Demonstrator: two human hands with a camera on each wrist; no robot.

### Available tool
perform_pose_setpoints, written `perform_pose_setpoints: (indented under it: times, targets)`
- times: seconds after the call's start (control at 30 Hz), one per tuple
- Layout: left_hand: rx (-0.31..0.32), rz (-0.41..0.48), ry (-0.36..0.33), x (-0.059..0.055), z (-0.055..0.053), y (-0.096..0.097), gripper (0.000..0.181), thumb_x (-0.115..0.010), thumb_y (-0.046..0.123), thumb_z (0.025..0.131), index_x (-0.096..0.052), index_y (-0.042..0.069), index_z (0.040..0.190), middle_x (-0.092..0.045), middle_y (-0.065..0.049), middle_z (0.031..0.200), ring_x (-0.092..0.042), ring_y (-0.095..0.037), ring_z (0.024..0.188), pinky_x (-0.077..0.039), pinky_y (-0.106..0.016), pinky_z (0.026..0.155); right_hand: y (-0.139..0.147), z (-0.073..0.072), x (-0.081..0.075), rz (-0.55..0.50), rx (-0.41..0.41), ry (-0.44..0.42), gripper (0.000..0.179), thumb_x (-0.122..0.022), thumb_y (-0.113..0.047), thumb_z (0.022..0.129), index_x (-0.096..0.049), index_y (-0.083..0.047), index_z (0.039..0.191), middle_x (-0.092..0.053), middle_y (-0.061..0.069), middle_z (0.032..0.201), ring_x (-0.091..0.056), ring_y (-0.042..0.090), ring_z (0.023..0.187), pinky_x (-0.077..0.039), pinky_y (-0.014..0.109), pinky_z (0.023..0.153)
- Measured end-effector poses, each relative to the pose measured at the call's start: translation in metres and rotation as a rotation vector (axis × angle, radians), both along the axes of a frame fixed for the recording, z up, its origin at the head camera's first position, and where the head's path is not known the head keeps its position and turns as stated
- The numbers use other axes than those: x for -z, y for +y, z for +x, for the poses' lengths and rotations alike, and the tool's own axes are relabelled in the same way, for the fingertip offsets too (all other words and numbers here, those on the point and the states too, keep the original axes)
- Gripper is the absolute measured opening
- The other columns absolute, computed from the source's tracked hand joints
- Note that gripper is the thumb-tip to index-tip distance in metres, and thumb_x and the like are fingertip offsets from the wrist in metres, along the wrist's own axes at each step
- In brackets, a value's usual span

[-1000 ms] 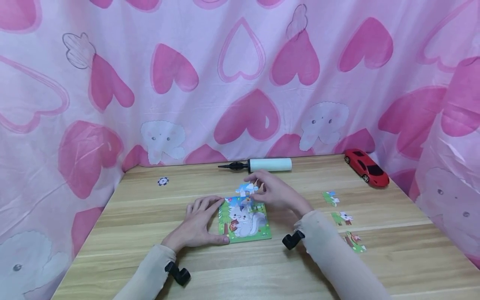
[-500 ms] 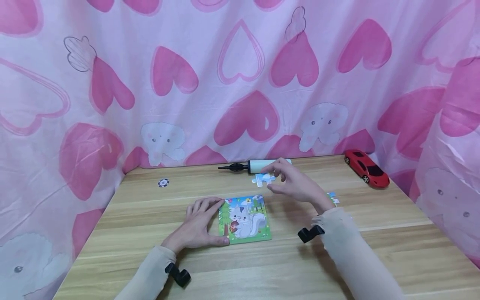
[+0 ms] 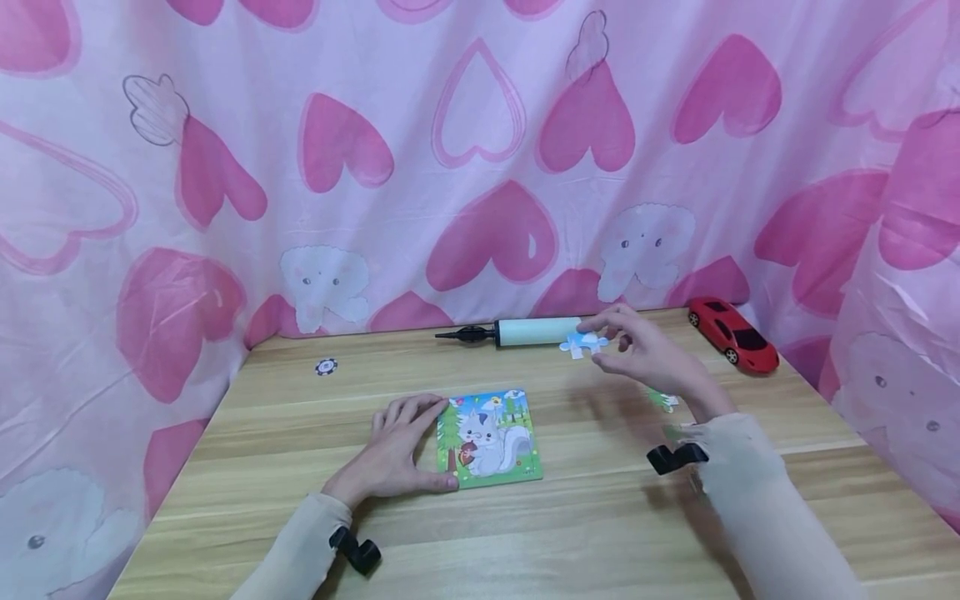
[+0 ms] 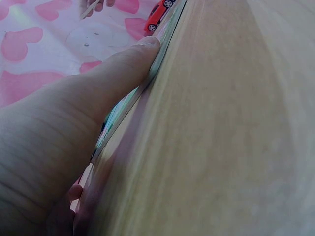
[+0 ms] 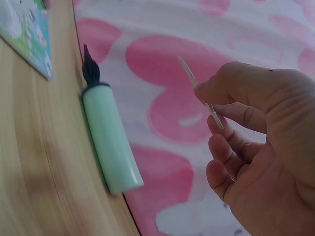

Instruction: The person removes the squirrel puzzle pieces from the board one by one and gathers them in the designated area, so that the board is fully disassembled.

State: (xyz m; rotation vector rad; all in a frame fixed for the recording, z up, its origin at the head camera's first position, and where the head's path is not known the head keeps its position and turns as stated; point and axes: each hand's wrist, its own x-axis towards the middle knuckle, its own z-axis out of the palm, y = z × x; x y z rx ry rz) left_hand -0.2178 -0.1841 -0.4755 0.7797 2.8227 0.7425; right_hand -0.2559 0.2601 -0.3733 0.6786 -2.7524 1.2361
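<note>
A small square jigsaw puzzle [image 3: 491,442] with a cartoon squirrel lies on the table. My left hand [image 3: 393,450] holds its left side, thumb at the lower corner and fingertips at the upper one. The left wrist view has the thumb [image 4: 133,61] against the puzzle's edge. Raised off to the right, my right hand [image 3: 648,354] pinches a blue-and-white jigsaw piece [image 3: 577,343], which appears nearly edge-on in the right wrist view. Another jigsaw piece [image 3: 663,401], green and white, shows partly beyond the right wrist; the forearm hides other pieces.
At the back edge lies a hand pump [image 3: 528,332] with a pale green barrel and black nozzle. A red toy car [image 3: 731,336] sits at the back right, a poker chip [image 3: 326,367] at the back left. Behind the wooden table [image 3: 480,542] hangs a pink heart-patterned curtain [image 3: 480,217].
My right hand has carried the jigsaw piece from the puzzle's top edge rightward and up, past the pump's right end. My left hand and the puzzle have stayed in place.
</note>
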Motion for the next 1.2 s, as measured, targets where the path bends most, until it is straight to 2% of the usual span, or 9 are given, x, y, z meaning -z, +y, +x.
perform_pose_setpoints:
  times: [0.13, 0.33, 0.57, 0.7, 0.8, 1.0, 1.2]
  targets:
    - [-0.002, 0.001, 0.004, -0.001, 0.001, -0.001, 0.131, -0.083, 0.088, 0.074, -0.037, 0.021, 0.176, -0.032, 0.001, 0.178, -0.024, -0.033, 0.162, -0.025, -0.061, 0.121, 0.014, 0.002, -0.001, 0.006, 0.015, 0.004, 0.041, -0.080, -0.013, 0.103, -0.072, -0.019, 0.144, -0.062, 0.006, 0.130, -0.054, 0.027, 0.116, -0.050, 0.038, 0.093]
    - [0.001, -0.001, 0.002, 0.000, 0.001, 0.000, 0.130, -0.082, 0.088, 0.074, -0.037, 0.021, 0.176, -0.032, 0.002, 0.177, -0.024, -0.032, 0.161, -0.025, -0.060, 0.120, 0.032, 0.005, 0.002, 0.087, 0.079, -0.005, 0.041, -0.080, -0.022, 0.104, -0.071, -0.023, 0.144, -0.064, 0.003, 0.129, -0.055, 0.026, 0.116, -0.052, 0.040, 0.092]
    - [0.000, 0.002, 0.003, 0.001, 0.001, 0.000, 0.130, -0.083, 0.089, 0.074, -0.037, 0.021, 0.176, -0.032, 0.002, 0.177, -0.024, -0.033, 0.161, -0.025, -0.061, 0.121, 0.045, 0.004, 0.013, 0.115, 0.079, -0.021, 0.041, -0.083, -0.022, 0.103, -0.072, -0.020, 0.143, -0.067, 0.005, 0.126, -0.056, 0.030, 0.113, -0.052, 0.037, 0.088]
    - [-0.005, 0.003, 0.000, 0.001, 0.001, -0.001, 0.131, -0.082, 0.089, 0.074, -0.037, 0.021, 0.176, -0.032, 0.002, 0.177, -0.023, -0.032, 0.162, -0.024, -0.060, 0.121, 0.050, 0.002, 0.023, 0.140, 0.069, -0.093, 0.042, -0.083, -0.026, 0.103, -0.070, -0.022, 0.144, -0.067, 0.006, 0.129, -0.056, 0.028, 0.116, -0.053, 0.040, 0.088]
    - [-0.008, 0.006, -0.004, 0.002, 0.002, -0.001, 0.130, -0.082, 0.089, 0.074, -0.037, 0.022, 0.176, -0.032, 0.003, 0.177, -0.023, -0.032, 0.162, -0.025, -0.060, 0.120, 0.052, 0.000, 0.030, 0.137, 0.035, -0.146, 0.043, -0.083, -0.022, 0.103, -0.071, -0.023, 0.144, -0.067, 0.005, 0.133, -0.057, 0.028, 0.117, -0.055, 0.039, 0.090]
    - [-0.008, 0.009, 0.001, 0.002, 0.002, -0.001, 0.130, -0.082, 0.089, 0.074, -0.037, 0.022, 0.176, -0.032, 0.003, 0.177, -0.023, -0.031, 0.161, -0.025, -0.060, 0.120, 0.051, -0.004, 0.042, 0.082, -0.058, -0.227, 0.040, -0.087, -0.012, 0.097, -0.074, -0.017, 0.134, -0.068, 0.009, 0.123, -0.057, 0.030, 0.108, -0.054, 0.032, 0.082]
    - [0.003, 0.005, 0.024, 0.001, 0.001, 0.000, 0.129, -0.081, 0.089, 0.075, -0.038, 0.021, 0.175, -0.033, 0.002, 0.177, -0.025, -0.031, 0.161, -0.027, -0.059, 0.118, 0.050, -0.004, 0.052, -0.009, -0.044, -0.415, 0.040, -0.084, -0.009, 0.099, -0.072, -0.018, 0.135, -0.060, 0.016, 0.127, -0.052, 0.035, 0.112, -0.056, 0.040, 0.081]
